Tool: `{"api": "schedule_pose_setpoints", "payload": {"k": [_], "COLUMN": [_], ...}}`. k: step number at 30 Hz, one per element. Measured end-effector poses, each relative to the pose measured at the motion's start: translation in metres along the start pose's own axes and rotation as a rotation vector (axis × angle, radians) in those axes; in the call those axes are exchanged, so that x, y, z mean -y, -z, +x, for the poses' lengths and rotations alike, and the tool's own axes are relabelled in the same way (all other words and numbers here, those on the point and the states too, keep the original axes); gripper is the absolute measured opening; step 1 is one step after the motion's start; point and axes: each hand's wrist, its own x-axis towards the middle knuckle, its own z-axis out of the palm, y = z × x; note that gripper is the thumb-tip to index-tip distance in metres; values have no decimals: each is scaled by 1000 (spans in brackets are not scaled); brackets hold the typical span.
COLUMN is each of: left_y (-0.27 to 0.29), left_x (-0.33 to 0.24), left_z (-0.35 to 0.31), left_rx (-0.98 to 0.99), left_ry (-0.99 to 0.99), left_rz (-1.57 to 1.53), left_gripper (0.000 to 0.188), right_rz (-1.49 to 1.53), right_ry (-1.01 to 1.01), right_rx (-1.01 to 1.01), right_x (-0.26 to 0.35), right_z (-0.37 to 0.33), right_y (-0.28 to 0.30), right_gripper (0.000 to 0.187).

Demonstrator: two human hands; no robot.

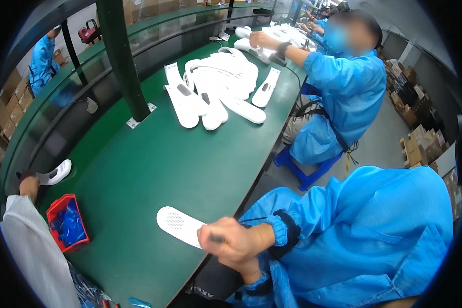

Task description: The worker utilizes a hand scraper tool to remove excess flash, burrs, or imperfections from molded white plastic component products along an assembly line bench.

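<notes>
My two hands are close together at the bench's near edge, slightly blurred. My right hand (223, 233) is a closed fist around something dark, of which only a blurred end shows. Beneath it, my left hand (244, 267) is mostly covered; its fingers appear closed on the hidden end of a long white plastic part (177, 222). That part has a rounded end with a patch of small holes and sticks out to the left over the bench. What the right fist holds is too hidden to name.
The green bench (123, 179) carries a pile of white parts (220, 77) and a red bin (82, 244) of blue pieces. At left, another person's hand (30, 186) touches a white part (59, 173). A green post (120, 61) rises behind; a co-worker (344, 87) sits ahead.
</notes>
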Motion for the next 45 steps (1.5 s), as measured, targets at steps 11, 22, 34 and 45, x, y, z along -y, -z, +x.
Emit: {"api": "schedule_pose_setpoints", "payload": {"k": [11, 22, 34, 45], "left_y": [2, -16, 10, 56], "left_x": [8, -100, -122, -96], "left_z": [-8, -1, 5, 60], "left_rx": [80, 49, 166, -124], "left_ry": [-80, -510, -427, -483], "left_rz": [211, 1035, 702, 703], "left_gripper": [33, 52, 53, 25], "right_rz": [-91, 97, 964, 331], "right_ry": [97, -272, -801, -439], "right_rx": [355, 472, 560, 275], "right_x": [12, -18, -34, -43], "right_z": [17, 19, 56, 256], "right_y": [65, 73, 73, 4], "right_gripper": [28, 53, 46, 44]}}
